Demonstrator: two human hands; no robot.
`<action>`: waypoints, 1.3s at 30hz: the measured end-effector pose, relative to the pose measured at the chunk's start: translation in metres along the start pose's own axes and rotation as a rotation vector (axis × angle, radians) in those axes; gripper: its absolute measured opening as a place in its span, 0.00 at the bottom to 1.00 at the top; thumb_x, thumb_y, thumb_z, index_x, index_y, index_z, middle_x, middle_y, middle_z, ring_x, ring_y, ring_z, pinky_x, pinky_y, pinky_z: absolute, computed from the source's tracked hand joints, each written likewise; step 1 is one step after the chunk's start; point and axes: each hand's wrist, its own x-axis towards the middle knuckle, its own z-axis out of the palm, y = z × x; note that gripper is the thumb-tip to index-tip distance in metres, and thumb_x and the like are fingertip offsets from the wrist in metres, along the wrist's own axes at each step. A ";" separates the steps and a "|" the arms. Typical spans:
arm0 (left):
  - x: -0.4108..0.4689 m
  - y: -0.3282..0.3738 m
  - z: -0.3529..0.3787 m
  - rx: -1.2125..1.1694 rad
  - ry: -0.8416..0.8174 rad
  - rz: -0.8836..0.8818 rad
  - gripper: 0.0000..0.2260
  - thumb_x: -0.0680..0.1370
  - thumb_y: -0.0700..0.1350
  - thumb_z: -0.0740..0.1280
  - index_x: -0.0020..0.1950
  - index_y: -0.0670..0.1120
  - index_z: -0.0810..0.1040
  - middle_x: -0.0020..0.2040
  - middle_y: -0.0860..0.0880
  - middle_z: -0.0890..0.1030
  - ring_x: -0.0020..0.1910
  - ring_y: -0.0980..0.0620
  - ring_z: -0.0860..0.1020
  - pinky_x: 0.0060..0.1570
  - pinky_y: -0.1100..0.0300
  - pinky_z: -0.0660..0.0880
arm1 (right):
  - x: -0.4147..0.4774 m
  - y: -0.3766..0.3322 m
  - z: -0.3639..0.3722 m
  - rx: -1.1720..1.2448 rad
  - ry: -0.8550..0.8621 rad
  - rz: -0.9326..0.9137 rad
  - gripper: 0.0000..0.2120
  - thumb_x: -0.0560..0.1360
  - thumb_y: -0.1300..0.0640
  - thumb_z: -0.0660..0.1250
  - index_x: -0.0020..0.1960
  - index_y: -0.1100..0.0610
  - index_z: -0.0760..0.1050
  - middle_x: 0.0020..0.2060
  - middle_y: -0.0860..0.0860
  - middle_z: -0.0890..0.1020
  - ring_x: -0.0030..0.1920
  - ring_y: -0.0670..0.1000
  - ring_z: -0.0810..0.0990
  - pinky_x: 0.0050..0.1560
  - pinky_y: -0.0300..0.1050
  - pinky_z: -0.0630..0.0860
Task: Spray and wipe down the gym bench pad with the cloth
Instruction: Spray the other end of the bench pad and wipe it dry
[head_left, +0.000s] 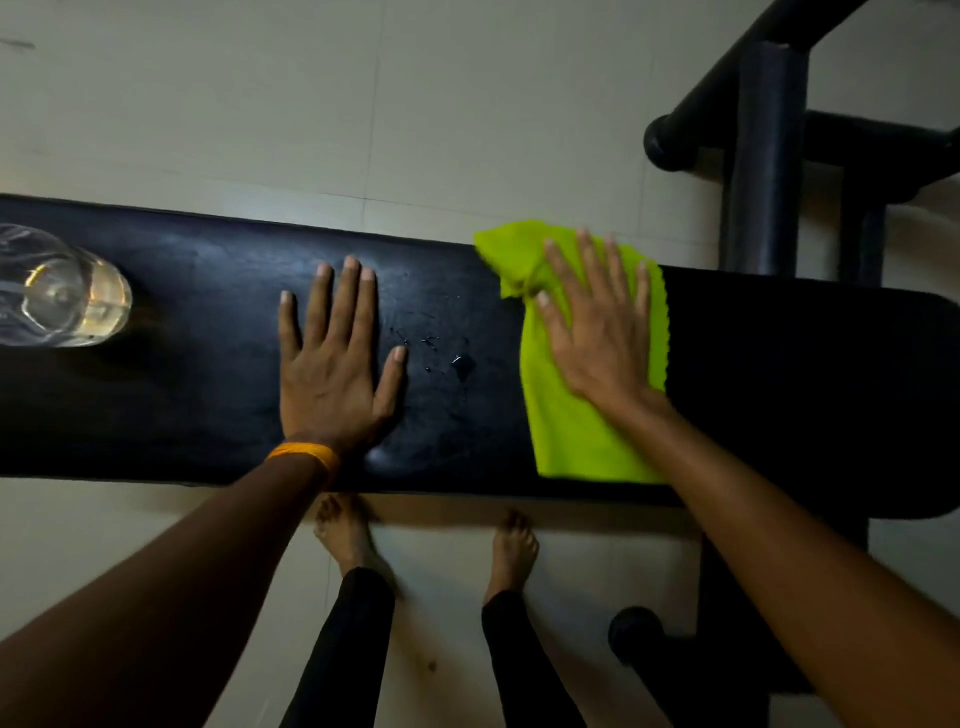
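Bench pad (208, 395) spans the frame, left hand (332, 374) flat and open at centre, right hand (602, 338) spread open, pressing the green cloth (571, 436) right of centre.

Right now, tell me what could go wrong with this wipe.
The droplets sit between the hands, left of the green cloth; a rightward stroke would likely miss them. The clear bottle stands near the pad's far-left end, so a long sweep might knock it off.
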 end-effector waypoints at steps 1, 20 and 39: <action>0.000 0.000 0.000 0.000 -0.002 -0.002 0.35 0.83 0.60 0.50 0.86 0.44 0.49 0.86 0.44 0.48 0.85 0.44 0.46 0.82 0.37 0.45 | 0.010 -0.002 -0.001 0.025 0.020 0.098 0.29 0.82 0.38 0.47 0.80 0.44 0.60 0.81 0.51 0.60 0.82 0.56 0.54 0.80 0.63 0.49; 0.000 -0.004 0.003 0.000 0.016 0.016 0.35 0.83 0.60 0.50 0.85 0.43 0.51 0.86 0.44 0.50 0.85 0.43 0.47 0.81 0.35 0.48 | -0.043 -0.015 0.005 -0.012 -0.044 -0.277 0.28 0.82 0.42 0.53 0.82 0.43 0.55 0.82 0.50 0.55 0.82 0.56 0.51 0.80 0.62 0.51; -0.001 -0.004 0.004 -0.020 0.038 0.025 0.34 0.84 0.60 0.50 0.85 0.43 0.50 0.86 0.44 0.50 0.85 0.44 0.47 0.82 0.37 0.45 | -0.013 -0.053 0.010 0.046 0.085 0.182 0.29 0.82 0.35 0.49 0.81 0.43 0.57 0.82 0.50 0.57 0.82 0.56 0.52 0.79 0.64 0.49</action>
